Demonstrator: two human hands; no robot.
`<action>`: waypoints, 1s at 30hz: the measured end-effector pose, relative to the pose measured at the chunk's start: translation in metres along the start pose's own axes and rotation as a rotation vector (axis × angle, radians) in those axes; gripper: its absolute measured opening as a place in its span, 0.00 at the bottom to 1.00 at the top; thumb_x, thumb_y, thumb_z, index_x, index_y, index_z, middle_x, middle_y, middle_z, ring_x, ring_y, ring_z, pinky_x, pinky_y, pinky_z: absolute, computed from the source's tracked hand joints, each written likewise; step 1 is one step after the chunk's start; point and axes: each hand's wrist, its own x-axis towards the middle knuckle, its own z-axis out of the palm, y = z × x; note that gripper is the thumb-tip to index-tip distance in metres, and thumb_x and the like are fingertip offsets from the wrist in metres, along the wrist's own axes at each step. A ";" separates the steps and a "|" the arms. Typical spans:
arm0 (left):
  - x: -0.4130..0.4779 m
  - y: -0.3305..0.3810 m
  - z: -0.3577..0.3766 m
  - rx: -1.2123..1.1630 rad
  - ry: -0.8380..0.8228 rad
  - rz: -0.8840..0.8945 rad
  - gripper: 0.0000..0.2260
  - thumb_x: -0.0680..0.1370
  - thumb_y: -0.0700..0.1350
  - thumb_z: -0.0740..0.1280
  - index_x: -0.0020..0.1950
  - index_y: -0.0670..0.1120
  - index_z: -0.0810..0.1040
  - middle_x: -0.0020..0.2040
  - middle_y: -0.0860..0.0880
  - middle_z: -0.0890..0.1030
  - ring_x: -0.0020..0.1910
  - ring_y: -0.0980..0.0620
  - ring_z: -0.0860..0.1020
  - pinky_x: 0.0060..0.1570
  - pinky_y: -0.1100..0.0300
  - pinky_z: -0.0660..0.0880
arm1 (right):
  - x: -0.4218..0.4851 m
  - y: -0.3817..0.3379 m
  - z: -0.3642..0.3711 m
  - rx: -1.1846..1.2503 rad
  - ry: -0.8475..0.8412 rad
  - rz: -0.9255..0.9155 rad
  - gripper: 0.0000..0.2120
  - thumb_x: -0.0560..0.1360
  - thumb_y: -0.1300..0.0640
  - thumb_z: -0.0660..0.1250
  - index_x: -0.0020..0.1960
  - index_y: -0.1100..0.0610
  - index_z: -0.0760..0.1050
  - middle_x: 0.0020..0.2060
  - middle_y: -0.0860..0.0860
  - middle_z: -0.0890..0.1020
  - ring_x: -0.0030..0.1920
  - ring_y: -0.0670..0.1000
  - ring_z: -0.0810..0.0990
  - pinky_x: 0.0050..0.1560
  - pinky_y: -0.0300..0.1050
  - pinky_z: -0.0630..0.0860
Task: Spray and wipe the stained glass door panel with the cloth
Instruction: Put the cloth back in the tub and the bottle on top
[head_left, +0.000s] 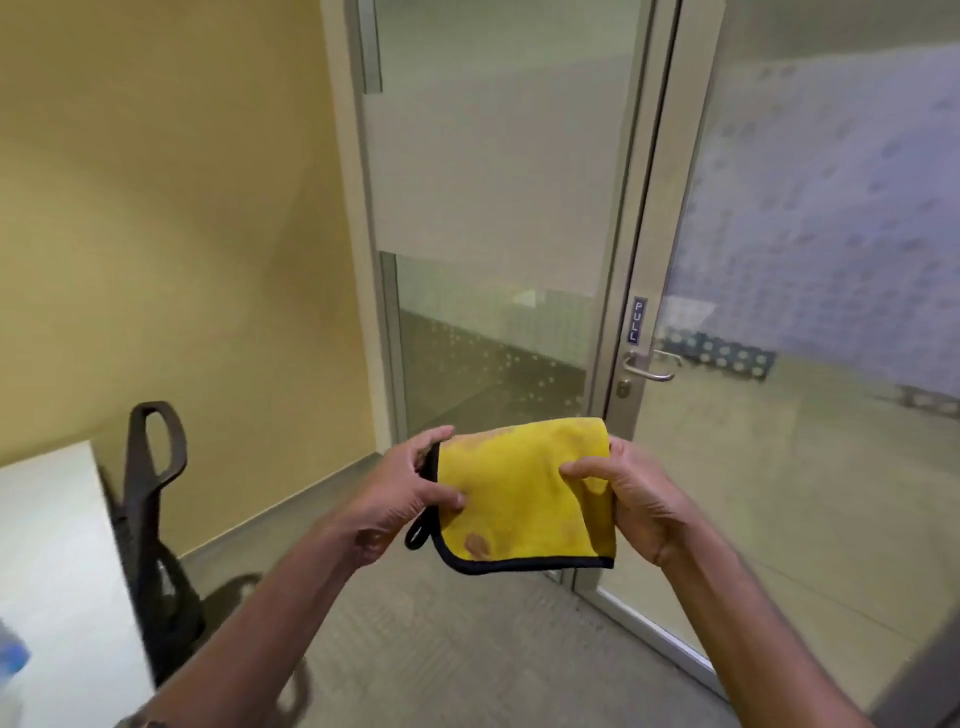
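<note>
Head view showed both hands gripping a folded yellow microfibre cloth (522, 499), the left hand (400, 499) pinching its black-trimmed edge and the right hand (636, 501) clamping the folded side. The glass door panel (493, 332) stood just beyond the hands, near the door handle (652, 366). No spray bottle was clearly visible; refolding to a clean face, away from the brownish stains, would probably wipe best.

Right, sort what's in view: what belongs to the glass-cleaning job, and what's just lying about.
Belongs to the job:
- yellow cloth, folded, held by left hand and right hand
- glass door panel

Just there:
- door handle
- PULL sign
- black chair
- white table
- blurred blue item, cannot tell what it is
</note>
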 end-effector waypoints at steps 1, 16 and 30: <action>-0.009 -0.005 -0.016 0.024 0.055 0.015 0.38 0.67 0.28 0.77 0.73 0.51 0.74 0.65 0.47 0.80 0.62 0.45 0.79 0.61 0.53 0.80 | 0.000 0.004 0.017 -0.029 -0.021 0.006 0.17 0.71 0.70 0.73 0.60 0.62 0.80 0.54 0.61 0.87 0.53 0.59 0.86 0.56 0.57 0.82; -0.162 -0.103 -0.251 0.323 0.501 0.181 0.15 0.73 0.38 0.75 0.55 0.53 0.82 0.50 0.50 0.85 0.51 0.51 0.83 0.51 0.52 0.84 | -0.030 0.099 0.284 -0.739 -0.224 -0.232 0.36 0.70 0.65 0.77 0.73 0.44 0.71 0.62 0.52 0.77 0.55 0.48 0.78 0.49 0.44 0.80; -0.231 -0.201 -0.328 0.464 1.065 -0.083 0.27 0.80 0.52 0.68 0.79 0.55 0.65 0.55 0.54 0.79 0.48 0.54 0.81 0.57 0.52 0.80 | -0.016 0.181 0.424 -1.123 -0.344 -0.647 0.17 0.75 0.61 0.74 0.64 0.53 0.80 0.72 0.56 0.76 0.66 0.56 0.79 0.63 0.47 0.76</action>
